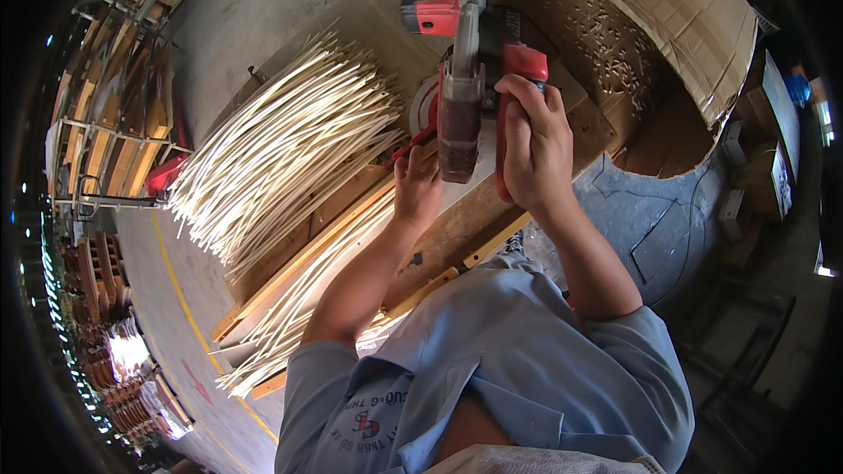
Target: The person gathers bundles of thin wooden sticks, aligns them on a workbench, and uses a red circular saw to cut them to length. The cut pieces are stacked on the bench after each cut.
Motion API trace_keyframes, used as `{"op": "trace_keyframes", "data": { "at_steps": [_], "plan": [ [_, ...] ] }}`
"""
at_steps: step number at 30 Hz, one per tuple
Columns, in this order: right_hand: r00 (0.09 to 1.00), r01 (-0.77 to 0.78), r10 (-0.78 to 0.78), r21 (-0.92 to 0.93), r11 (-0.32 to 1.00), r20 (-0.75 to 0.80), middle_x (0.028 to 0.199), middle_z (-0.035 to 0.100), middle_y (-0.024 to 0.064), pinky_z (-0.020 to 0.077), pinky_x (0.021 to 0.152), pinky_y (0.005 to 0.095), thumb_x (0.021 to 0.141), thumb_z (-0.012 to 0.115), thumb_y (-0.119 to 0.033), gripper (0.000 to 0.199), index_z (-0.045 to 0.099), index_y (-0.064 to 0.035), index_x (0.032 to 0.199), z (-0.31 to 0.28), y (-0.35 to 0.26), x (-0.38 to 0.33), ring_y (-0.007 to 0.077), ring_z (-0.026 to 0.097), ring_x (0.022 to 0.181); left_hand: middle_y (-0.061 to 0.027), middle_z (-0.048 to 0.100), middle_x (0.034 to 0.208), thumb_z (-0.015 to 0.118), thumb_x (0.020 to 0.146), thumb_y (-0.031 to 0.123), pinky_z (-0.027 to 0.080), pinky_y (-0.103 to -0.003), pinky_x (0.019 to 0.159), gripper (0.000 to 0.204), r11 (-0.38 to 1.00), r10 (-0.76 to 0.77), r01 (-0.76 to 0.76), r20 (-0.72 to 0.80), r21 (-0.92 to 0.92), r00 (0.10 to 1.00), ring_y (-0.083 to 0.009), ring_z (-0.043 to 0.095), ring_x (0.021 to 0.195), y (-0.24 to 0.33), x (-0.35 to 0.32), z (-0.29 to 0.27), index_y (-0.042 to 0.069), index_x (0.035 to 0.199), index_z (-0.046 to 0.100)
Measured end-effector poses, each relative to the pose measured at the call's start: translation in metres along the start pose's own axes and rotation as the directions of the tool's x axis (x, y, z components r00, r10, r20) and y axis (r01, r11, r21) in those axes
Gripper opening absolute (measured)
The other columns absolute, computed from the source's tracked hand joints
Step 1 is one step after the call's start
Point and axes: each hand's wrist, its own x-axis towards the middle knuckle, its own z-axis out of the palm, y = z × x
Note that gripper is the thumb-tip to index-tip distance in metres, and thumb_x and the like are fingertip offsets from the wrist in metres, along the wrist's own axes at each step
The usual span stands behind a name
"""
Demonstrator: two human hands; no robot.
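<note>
Fingers of your left hand (pixel 416 186) lie flat and spread on the wooden board (pixel 457 228), pressing it down just beside the round blade guard (pixel 423 107) of the red circular saw (pixel 470 61). That closeness is the main hazard as I judge it: if the board shifts or the saw kicks back toward you, those fingertips sit in the path. Your right hand (pixel 533 142) is wrapped tight around the saw's red handle, so control rests on one arm only; a bind in the cut could twist the tool out of line.

Beyond the board, the bundle of thin pale strips (pixel 290 149) fans out to your left, some ends reaching close to the saw. A loose strip caught by the blade could whip or splinter. More strips (pixel 299 316) run under the board's near edge, so the support may be uneven and let the piece rock.

You lean well over the work, and your light blue shirt (pixel 492 369) hangs close to the bench edge; whether it could reach the blade I cannot tell. Cardboard sheets (pixel 667 17) stand behind the saw, apart from it.
</note>
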Motion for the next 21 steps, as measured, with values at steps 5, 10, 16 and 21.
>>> {"op": "trace_keyframes", "data": {
  "at_steps": [5, 10, 16, 21],
  "plan": [
    [1.000, -0.017, 0.017, 0.033, 0.999, 0.008, 0.098, 0.060, 0.0181, 0.0530, 0.078, 0.0478, 0.103, 0.051, -0.015, 0.028, 0.068, -0.0150, 0.126, -0.002, -0.002, -0.006, 0.0376, 0.063, 0.088, -0.0040, 0.069, 0.135, 0.070, 0.088, 0.011, 0.042, -0.055, 0.099, 0.032, 1.000, 0.010, -0.010, 0.010, -0.024, 1.000, -0.0300, 0.053, 0.133, -0.001, 0.003, -0.003, 0.021, 0.117, 0.077],
    [0.999, 0.018, -0.020, 0.072, 0.997, 0.026, 0.091, 0.062, 0.0170, 0.0521, 0.080, 0.0441, 0.110, 0.042, -0.027, 0.035, 0.067, -0.0100, 0.128, -0.004, -0.002, -0.009, 0.0357, 0.060, 0.094, -0.0041, 0.069, 0.131, 0.072, 0.087, 0.011, 0.042, -0.054, 0.097, 0.032, 1.000, 0.017, -0.017, -0.019, -0.025, 1.000, -0.0291, 0.054, 0.128, 0.000, 0.004, -0.003, 0.018, 0.117, 0.076],
    [0.999, 0.048, -0.048, 0.089, 0.995, -0.001, 0.096, 0.064, 0.0179, 0.0525, 0.084, 0.0438, 0.112, 0.040, -0.032, 0.039, 0.067, -0.0098, 0.129, -0.001, 0.001, -0.012, 0.0367, 0.060, 0.097, -0.0027, 0.067, 0.132, 0.070, 0.088, 0.011, 0.042, -0.054, 0.096, 0.035, 0.999, -0.021, 0.021, -0.013, -0.028, 1.000, -0.0276, 0.053, 0.127, 0.003, 0.006, -0.004, 0.017, 0.123, 0.074],
    [1.000, 0.024, -0.026, 0.097, 0.995, 0.016, 0.099, 0.064, 0.0184, 0.0526, 0.086, 0.0443, 0.113, 0.041, -0.034, 0.039, 0.067, -0.0099, 0.129, -0.001, -0.002, -0.015, 0.0373, 0.061, 0.100, -0.0025, 0.065, 0.138, 0.069, 0.090, 0.013, 0.042, -0.054, 0.098, 0.038, 0.999, -0.034, 0.035, 0.019, -0.026, 0.999, -0.0267, 0.051, 0.132, 0.001, 0.002, 0.000, 0.020, 0.127, 0.073]
  ]
}}
